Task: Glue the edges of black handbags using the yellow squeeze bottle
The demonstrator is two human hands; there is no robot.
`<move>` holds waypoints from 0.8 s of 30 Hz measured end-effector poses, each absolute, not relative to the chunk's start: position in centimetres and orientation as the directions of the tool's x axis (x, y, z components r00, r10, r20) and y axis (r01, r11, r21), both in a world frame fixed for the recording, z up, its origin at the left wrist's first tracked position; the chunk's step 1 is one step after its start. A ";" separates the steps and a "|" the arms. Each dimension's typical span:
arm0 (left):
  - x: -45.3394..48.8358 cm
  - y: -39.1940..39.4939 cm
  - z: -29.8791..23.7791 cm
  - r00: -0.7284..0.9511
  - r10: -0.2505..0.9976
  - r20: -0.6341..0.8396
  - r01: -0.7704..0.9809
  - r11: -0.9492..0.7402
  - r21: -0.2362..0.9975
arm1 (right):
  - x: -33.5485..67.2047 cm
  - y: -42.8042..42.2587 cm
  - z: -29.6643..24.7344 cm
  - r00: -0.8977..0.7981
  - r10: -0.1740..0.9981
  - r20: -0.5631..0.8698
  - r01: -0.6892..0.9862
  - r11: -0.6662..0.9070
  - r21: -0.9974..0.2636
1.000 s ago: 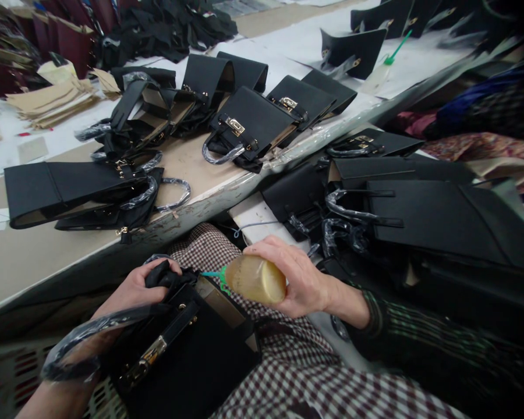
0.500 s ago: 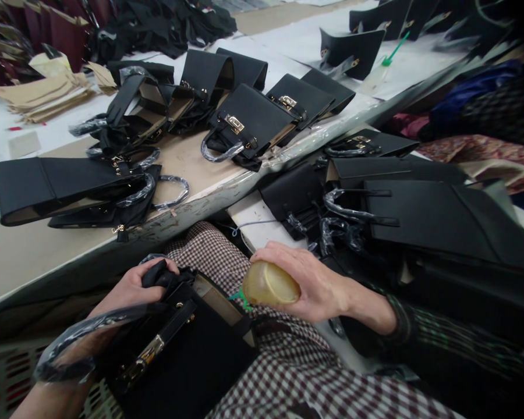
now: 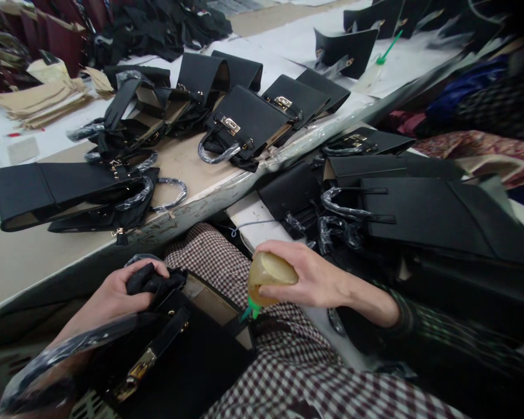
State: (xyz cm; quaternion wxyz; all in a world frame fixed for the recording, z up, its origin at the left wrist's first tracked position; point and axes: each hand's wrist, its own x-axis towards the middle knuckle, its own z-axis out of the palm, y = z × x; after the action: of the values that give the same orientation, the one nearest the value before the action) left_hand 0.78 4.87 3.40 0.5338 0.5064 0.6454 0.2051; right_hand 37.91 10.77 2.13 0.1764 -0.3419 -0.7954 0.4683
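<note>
On my lap lies a black handbag (image 3: pixel 201 349) with a gold clasp (image 3: pixel 137 372) and a beige inner edge showing at its opening. My left hand (image 3: pixel 128 291) is closed around the bunched black lining (image 3: pixel 157 280) at the bag's mouth. The bag's plastic-wrapped handle (image 3: pixel 74 343) passes over my left wrist. In my right hand (image 3: pixel 303 273) is a squeeze bottle (image 3: pixel 268 276) of yellowish liquid, tipped down. Its green nozzle (image 3: pixel 251 309) points at the bag's right corner, by the beige edge; whether the tip touches cannot be made out.
Several black handbags (image 3: pixel 248 119) stand and lie along the table (image 3: pixel 187 224) ahead. More black bags (image 3: pixel 419 215) are piled at my right. Brown paper pieces (image 3: pixel 39 102) are stacked at the far left. Another bottle with a green nozzle (image 3: pixel 381 60) stands on the table at the back right.
The bottle has tilted further down, bringing its green nozzle to the bag's corner. My left hand has shifted slightly left, still gripping the lining.
</note>
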 end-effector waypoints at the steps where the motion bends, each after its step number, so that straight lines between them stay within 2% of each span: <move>1: 0.5 4.5 4.2 0.037 0.884 -0.466 0.452 0.401 0.797 | 38.0 11.0 2.2 -0.663 0.747 -0.052 0.371 0.268 -0.889; 5: -0.2 2.7 6.5 -0.116 0.888 -0.444 0.573 0.425 0.700 | 38.6 11.3 1.4 -0.474 0.880 -0.032 0.326 0.142 -0.935; 9: 0.9 0.6 5.9 -0.035 0.972 -0.231 0.767 0.174 0.617 | 38.7 10.6 -0.9 -0.395 0.918 0.029 0.346 0.178 -0.921; 12: 2.6 -0.9 4.8 0.033 0.997 -0.069 0.800 0.015 0.599 | 38.1 10.0 -2.6 -0.447 0.892 0.064 0.348 0.239 -0.906; 15: 3.9 -2.4 4.2 0.087 0.996 0.016 0.797 -0.079 0.598 | 36.9 9.9 -3.8 -0.525 0.844 0.106 0.327 0.315 -0.891; 21: 4.7 -4.3 4.2 0.207 0.977 0.048 0.819 -0.199 0.538 | 34.1 10.8 -5.5 -0.659 0.722 0.210 0.272 0.490 -0.828; 24: 4.9 -4.9 4.1 0.239 0.970 0.055 0.827 -0.233 0.511 | 33.3 11.2 -5.8 -0.702 0.684 0.198 0.271 0.514 -0.814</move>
State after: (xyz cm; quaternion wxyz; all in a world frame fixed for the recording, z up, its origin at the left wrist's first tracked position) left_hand 4.86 -4.92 4.09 0.1924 0.7631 0.5887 0.1846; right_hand 33.32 11.22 -5.82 0.2576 -0.2873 -0.8311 0.4004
